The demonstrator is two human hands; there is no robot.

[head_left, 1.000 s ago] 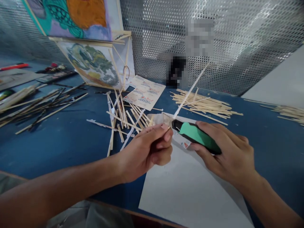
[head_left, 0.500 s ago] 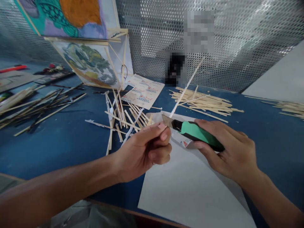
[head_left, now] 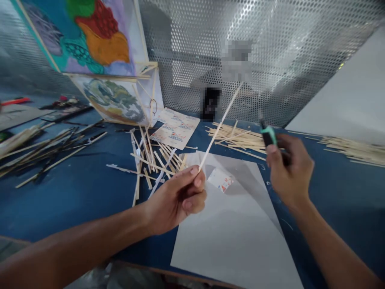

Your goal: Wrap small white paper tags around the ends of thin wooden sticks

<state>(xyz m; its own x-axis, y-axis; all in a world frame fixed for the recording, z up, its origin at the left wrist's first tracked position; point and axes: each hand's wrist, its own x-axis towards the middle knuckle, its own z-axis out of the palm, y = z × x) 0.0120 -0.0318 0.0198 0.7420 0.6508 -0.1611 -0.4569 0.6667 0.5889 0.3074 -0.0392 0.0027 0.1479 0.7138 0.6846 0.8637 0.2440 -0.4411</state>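
Between thumb and fingers, my left hand (head_left: 183, 192) pinches the lower end of a thin wooden stick (head_left: 221, 125), which slants up and away to the right. My right hand (head_left: 290, 168) is closed around a green and black utility knife (head_left: 268, 135), its blade pointing up and blurred by motion. The knife is apart from the stick. Below both hands lies a white sheet of paper (head_left: 231, 237), with a small piece of sandpaper (head_left: 221, 180), printed side up, on it.
Sticks lie in a pile (head_left: 237, 138) behind the paper, with more sticks (head_left: 355, 148) at right. Cut pieces (head_left: 147, 156) are scattered left of the paper, near a sandpaper sheet (head_left: 177, 130). Painted canvases (head_left: 111, 98) stand at back left, before a perforated metal panel (head_left: 186, 48).
My right hand has moved right with the knife, taking the blade off the stick and turning it upward. My left hand still holds the stick. The view has tilted up slightly.
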